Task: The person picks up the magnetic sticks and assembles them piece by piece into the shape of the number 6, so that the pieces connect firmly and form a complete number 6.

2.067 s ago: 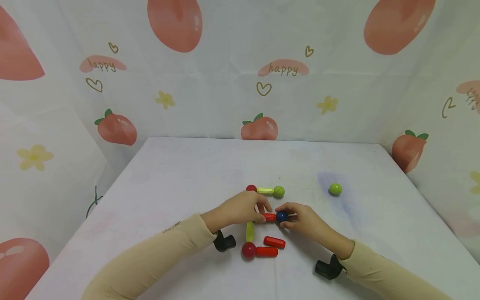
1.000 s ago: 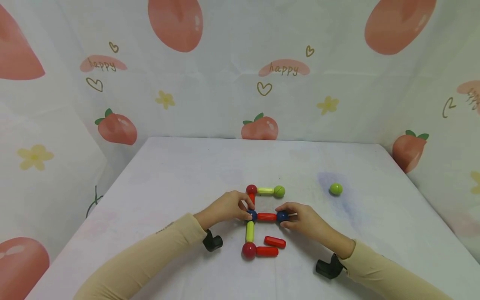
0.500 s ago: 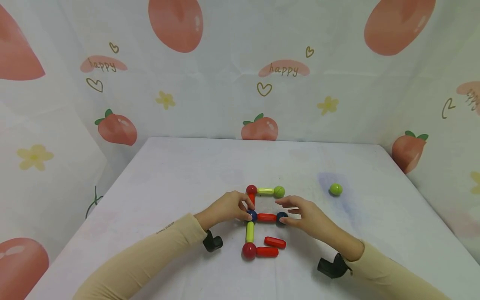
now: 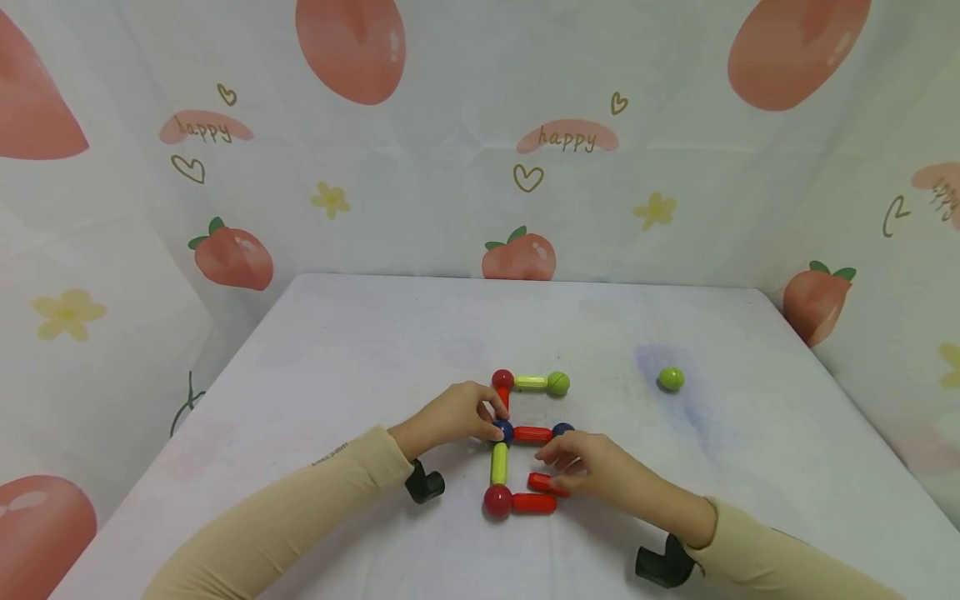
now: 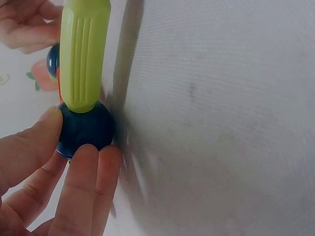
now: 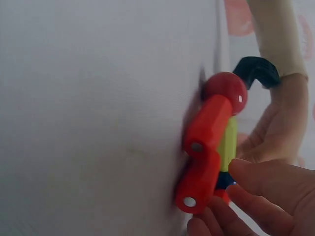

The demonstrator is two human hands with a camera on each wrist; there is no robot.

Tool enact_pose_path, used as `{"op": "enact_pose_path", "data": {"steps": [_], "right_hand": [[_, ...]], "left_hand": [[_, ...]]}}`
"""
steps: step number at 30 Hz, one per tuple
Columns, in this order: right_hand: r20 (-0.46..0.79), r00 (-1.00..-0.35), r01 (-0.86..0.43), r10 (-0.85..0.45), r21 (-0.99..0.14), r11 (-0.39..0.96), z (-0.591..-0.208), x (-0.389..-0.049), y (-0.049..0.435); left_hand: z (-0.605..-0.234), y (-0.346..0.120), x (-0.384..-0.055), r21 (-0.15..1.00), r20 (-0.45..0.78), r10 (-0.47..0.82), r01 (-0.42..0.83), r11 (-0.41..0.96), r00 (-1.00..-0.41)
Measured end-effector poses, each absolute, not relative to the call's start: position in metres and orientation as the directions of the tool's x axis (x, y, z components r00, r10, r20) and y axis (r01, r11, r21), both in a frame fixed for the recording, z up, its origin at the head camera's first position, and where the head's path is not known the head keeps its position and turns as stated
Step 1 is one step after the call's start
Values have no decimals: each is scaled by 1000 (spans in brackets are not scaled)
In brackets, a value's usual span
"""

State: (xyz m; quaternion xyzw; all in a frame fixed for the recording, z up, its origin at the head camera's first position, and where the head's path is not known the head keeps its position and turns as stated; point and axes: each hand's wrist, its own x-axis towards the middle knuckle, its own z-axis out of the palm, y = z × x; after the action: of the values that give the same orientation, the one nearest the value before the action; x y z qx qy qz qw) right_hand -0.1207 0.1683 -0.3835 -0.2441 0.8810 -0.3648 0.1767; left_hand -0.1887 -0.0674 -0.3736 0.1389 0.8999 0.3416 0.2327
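Thumb and fingers of my left hand [image 4: 468,412] pinch a blue ball [image 5: 86,130] that joins a yellow-green rod [image 4: 499,464], a red rod [image 4: 533,434] and another red rod going up. A second blue ball [image 4: 562,429] ends the middle rod, partly behind my right hand [image 4: 611,475]. That hand reaches over a loose red rod [image 6: 194,184] with a metal tip, its fingers loosely bent around one end; no firm grip shows. Beside the loose rod lies a red rod [image 4: 534,503] attached to the lower red ball [image 4: 498,502].
At the top of the figure, a red ball [image 4: 502,379], a yellow-green rod [image 4: 531,382] and a green ball [image 4: 558,383] form a row. A separate green ball [image 4: 671,378] lies farther right on the white table [image 4: 375,333]. Patterned cloth [image 4: 435,167] stands behind.
My left hand moved left from the middle red rod to the blue joint ball, then stayed. My right hand let go of the second blue ball and came down to the loose red rod.
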Motion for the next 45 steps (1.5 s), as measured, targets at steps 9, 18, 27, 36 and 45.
{"op": "enact_pose_path", "data": {"steps": [9, 18, 27, 36, 45], "right_hand": [[-171, -798, -328, -578, -681, 655, -391, -123, 163], [-147, -771, -396, -620, -653, 646, -390, -125, 164], [-163, -813, -314, -559, -685, 657, -380, -124, 171], [-214, -833, -121, -510, -829, 545, -382, -123, 187], [-359, -841, 123, -404, -855, 503, -388, -123, 193]], "left_hand": [[-376, -68, -190, 672, -316, 415, 107, 732, -853], [-374, -67, -189, 676, -324, 414, 98, 730, -850], [-373, -66, -188, 667, -330, 405, 93, 739, -853], [-372, -66, -187, 665, -333, 400, 89, 742, -854], [-372, -66, -187, 663, -332, 403, 93, 743, -853]]}}
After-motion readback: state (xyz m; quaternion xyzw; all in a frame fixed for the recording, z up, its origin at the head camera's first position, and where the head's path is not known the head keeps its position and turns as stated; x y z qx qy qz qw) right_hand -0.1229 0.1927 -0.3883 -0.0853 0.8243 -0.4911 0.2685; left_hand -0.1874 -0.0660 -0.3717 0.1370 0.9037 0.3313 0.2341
